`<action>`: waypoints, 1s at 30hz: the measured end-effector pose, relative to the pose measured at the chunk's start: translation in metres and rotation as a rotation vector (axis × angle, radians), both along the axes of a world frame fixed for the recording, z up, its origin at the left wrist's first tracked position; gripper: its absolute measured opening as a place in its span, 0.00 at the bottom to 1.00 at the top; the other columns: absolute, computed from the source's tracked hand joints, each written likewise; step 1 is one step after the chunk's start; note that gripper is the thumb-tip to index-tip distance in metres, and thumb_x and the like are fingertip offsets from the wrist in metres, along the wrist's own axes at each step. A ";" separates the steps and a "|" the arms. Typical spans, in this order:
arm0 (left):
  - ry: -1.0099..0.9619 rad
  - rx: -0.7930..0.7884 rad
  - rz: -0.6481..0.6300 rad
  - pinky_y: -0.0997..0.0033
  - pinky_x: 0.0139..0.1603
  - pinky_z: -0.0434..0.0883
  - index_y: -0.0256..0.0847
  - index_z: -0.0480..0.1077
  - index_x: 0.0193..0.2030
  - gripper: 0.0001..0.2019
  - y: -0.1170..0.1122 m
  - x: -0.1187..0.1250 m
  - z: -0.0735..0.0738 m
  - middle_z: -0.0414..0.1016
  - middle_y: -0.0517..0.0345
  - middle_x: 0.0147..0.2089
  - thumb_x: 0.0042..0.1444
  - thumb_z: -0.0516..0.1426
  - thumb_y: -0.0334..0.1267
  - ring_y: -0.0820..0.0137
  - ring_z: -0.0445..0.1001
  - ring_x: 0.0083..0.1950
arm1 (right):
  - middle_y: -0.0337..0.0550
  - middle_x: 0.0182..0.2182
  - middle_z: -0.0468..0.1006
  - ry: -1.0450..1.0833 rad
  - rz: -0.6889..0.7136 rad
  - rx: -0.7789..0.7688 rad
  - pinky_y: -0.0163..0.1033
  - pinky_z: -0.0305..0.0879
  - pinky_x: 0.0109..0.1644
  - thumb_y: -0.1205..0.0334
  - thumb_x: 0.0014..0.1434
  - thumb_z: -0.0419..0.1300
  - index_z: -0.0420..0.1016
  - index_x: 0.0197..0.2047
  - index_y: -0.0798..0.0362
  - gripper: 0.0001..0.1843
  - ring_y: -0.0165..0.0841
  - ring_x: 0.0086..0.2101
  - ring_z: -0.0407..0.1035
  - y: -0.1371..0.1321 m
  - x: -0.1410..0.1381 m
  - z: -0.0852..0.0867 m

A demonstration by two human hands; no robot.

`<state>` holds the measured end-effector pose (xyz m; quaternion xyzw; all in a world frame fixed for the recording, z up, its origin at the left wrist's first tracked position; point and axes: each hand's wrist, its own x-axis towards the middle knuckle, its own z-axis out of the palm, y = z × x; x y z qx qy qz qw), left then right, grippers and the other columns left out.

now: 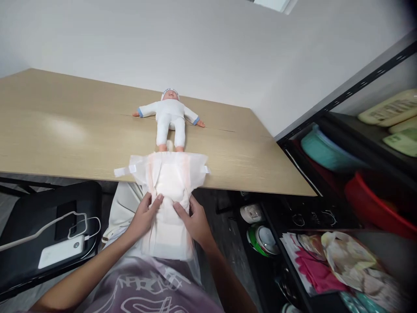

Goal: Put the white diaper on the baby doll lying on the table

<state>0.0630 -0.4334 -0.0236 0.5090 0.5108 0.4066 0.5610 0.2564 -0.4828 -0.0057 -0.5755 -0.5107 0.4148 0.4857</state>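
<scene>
An unfolded white diaper (171, 174) is held between my two hands, its far end lying on the table edge and its near end over my lap. Its side tabs are spread out to left and right. My left hand (146, 214) grips the left edge, thumb on the inner padding. On the right edge my right hand (194, 219) does the same, with its fingers underneath and hidden. Just beyond the diaper a baby doll (170, 114) in white clothes and a cap lies on its back, arms out, feet toward me.
The wooden table (81, 126) meets a white wall. A black chair (87, 195) at left carries a white power bank (61, 251) with a cable. At right, black shelves hold a teal basin (325, 150), a red basin (374, 200), bags and cloths (317, 271).
</scene>
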 end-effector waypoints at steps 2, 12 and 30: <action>0.022 0.015 -0.012 0.62 0.46 0.72 0.47 0.65 0.35 0.30 0.011 0.001 -0.007 0.67 0.63 0.35 0.65 0.63 0.73 0.63 0.70 0.40 | 0.46 0.44 0.89 -0.085 -0.058 0.011 0.45 0.80 0.49 0.39 0.73 0.67 0.83 0.54 0.49 0.22 0.42 0.42 0.81 0.006 0.004 -0.011; 0.127 0.067 -0.017 0.60 0.43 0.70 0.49 0.65 0.33 0.29 0.019 0.003 -0.011 0.66 0.62 0.33 0.65 0.61 0.72 0.61 0.68 0.37 | 0.52 0.60 0.82 -0.512 -0.165 0.365 0.61 0.75 0.67 0.50 0.79 0.61 0.78 0.66 0.41 0.17 0.51 0.61 0.75 0.022 -0.001 0.002; 0.836 0.649 -0.499 0.59 0.48 0.74 0.45 0.79 0.46 0.23 0.114 -0.067 0.090 0.85 0.50 0.42 0.81 0.50 0.56 0.55 0.82 0.42 | 0.51 0.86 0.55 -1.035 0.173 0.251 0.60 0.47 0.88 0.46 0.83 0.55 0.60 0.87 0.49 0.37 0.49 0.84 0.49 0.113 -0.009 -0.019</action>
